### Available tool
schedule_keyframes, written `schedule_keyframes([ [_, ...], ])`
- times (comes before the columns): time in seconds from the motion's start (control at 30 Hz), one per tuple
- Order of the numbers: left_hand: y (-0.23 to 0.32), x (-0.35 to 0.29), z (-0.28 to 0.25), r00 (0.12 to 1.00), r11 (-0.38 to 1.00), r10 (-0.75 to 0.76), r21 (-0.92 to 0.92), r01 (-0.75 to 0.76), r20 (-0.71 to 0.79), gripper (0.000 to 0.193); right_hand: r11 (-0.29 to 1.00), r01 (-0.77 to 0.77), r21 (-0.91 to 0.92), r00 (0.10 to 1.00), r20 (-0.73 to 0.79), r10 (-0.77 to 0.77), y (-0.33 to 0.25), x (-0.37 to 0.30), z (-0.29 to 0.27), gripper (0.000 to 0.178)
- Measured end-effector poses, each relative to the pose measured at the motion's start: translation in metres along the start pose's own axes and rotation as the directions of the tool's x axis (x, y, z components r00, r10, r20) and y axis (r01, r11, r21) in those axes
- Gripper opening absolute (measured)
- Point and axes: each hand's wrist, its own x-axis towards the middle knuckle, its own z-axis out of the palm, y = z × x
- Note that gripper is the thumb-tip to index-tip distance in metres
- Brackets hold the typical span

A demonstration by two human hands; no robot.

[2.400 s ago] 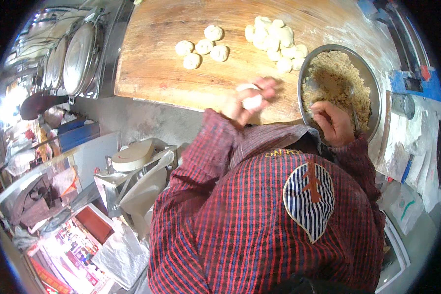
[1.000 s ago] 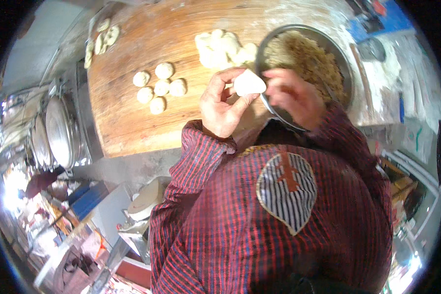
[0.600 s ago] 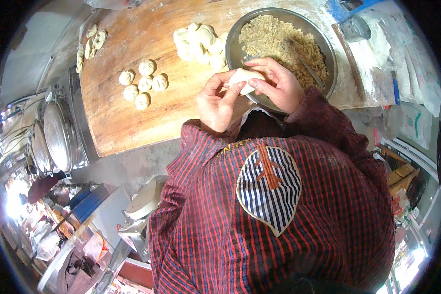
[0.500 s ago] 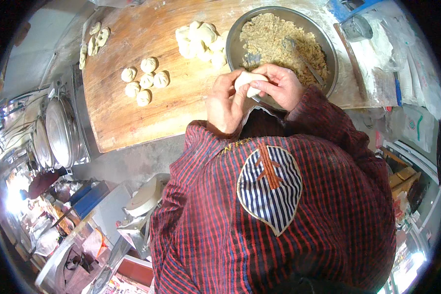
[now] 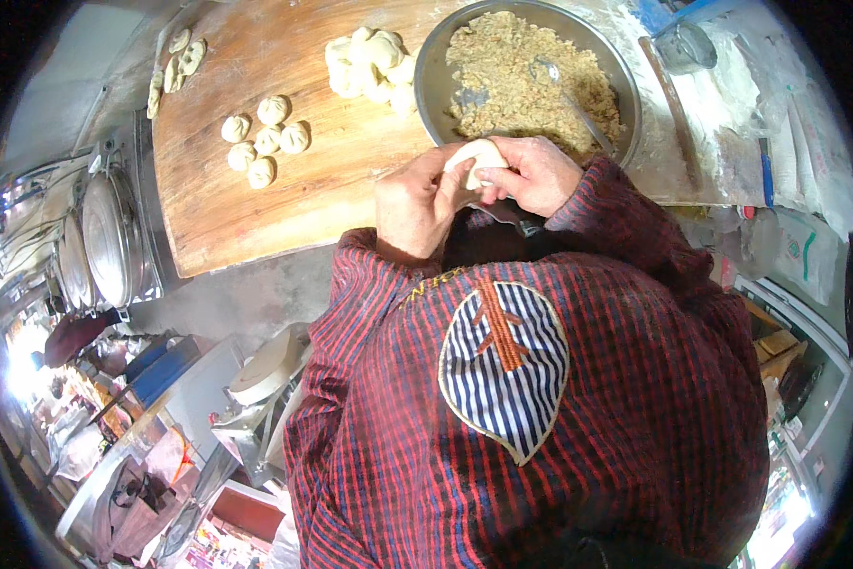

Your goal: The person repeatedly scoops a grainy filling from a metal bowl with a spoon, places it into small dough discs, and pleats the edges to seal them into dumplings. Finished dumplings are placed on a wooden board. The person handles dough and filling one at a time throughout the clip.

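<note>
Both of my hands meet over the near edge of a wooden board (image 5: pixel 331 180). My left hand (image 5: pixel 415 201) cups a white dough bun (image 5: pixel 483 155) from below, and my right hand (image 5: pixel 532 175) pinches its top. Just beyond them stands a round metal bowl (image 5: pixel 426 81) of crumbly brown filling (image 5: pixel 531 71) with a spoon (image 5: pixel 551 78) lying in it. A pile of flat dough pieces (image 5: pixel 369 62) lies left of the bowl. Several pleated buns (image 5: pixel 263 142) sit in a cluster further left on the board.
More shaped dough pieces (image 5: pixel 172 71) lie at the board's far left corner. Stacked metal steamers (image 5: pixel 104 251) stand left of the board. A rolling pin (image 5: pixel 671 114) and plastic bags (image 5: pixel 787 142) lie to the right. Machines and boxes (image 5: pixel 256 398) sit on the floor below left.
My left hand lifted a dough wrapper off the board; my right hand left the bowl and joined it. Both hands now close around the filled dough. The view shifted toward the bowl.
</note>
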Motion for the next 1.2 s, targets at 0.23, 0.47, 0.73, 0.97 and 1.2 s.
schedule_keyframes([
  [0.23, -0.019, -0.004, 0.023, 0.993, 0.897, -0.085, -0.427, 0.114, 0.087, 0.029, 0.997, -0.074, -0.007, 0.993, 0.089, 0.074, -0.002, -0.012, -0.006, 0.019],
  [0.47, -0.033, 0.002, 0.004, 0.926, 0.423, -0.375, -0.880, 0.215, 0.046, 0.032, 0.453, -0.150, -0.879, 0.949, -0.257, -0.185, 0.033, -0.029, -0.082, 0.033],
  [0.73, -0.021, -0.007, 0.003, 0.902, 0.070, -0.329, -0.945, 0.320, 0.281, 0.028, 0.232, -0.374, -0.898, 0.923, -0.334, 0.192, 0.059, -0.016, -0.103, 0.028],
  [0.97, -0.034, -0.011, 0.007, 0.906, 0.131, -0.334, -0.939, 0.319, 0.261, 0.025, 0.296, -0.325, -0.898, 0.931, -0.250, 0.264, 0.065, -0.004, -0.122, 0.027],
  [1.2, -0.032, -0.012, 0.007, 0.826, -0.066, -0.311, -0.878, 0.475, 0.470, 0.031, 0.475, -0.142, -0.868, 0.988, -0.151, 0.020, 0.032, -0.010, -0.125, 0.023],
])
